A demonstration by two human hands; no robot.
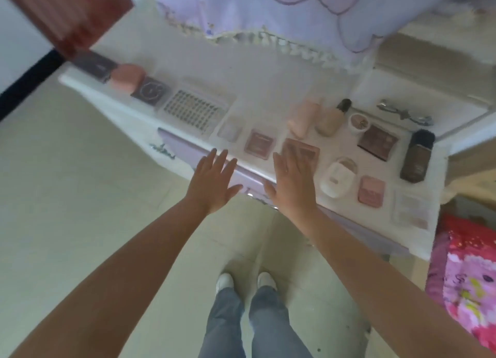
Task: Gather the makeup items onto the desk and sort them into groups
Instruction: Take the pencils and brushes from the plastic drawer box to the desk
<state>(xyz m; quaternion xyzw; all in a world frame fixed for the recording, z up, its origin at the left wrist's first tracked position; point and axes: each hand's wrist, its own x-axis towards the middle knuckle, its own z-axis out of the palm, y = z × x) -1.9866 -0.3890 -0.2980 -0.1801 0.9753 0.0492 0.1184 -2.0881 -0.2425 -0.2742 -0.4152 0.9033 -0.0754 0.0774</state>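
Hovering flat and empty at frame centre, both hands spread wide above the desk, apparently surveying compacts already laid in rows.

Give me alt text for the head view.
Both hands reach open over the white desk: the left hand at its front edge, the right hand over a pink palette. Compacts, bottles and a lash tray lie spread across it.

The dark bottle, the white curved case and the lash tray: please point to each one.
dark bottle [416, 160]: head view, middle of its body.
white curved case [337, 180]: head view, centre of its top.
lash tray [193, 111]: head view, middle of the lash rows.
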